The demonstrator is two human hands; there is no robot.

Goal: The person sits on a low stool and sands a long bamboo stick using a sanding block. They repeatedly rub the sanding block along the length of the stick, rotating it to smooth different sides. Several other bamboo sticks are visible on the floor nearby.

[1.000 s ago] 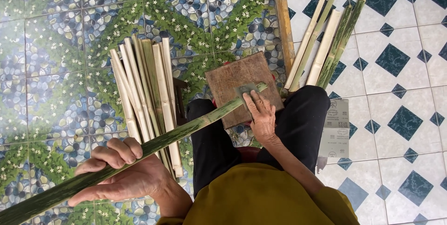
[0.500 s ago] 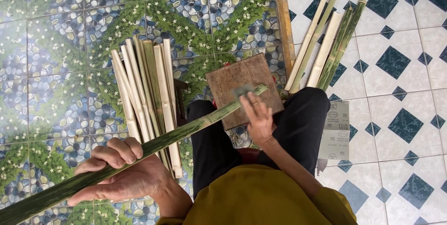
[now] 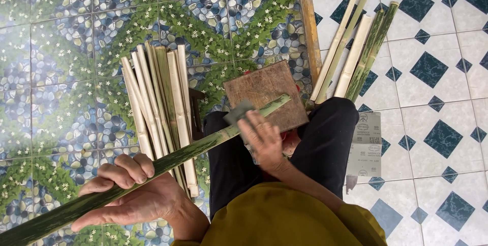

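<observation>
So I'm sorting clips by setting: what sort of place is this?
Probably a home floor or porch used for handcraft, not a workshop bench: patterned floor tiles, bundles of split bamboo strips laid on them, and a wooden block on the seated person's lap.

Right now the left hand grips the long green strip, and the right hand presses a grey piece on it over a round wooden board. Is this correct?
Almost. The left hand does grip the long green strip, and the right hand presses the grey piece on it. But the head view shows that the wooden board is square, not round.
</observation>
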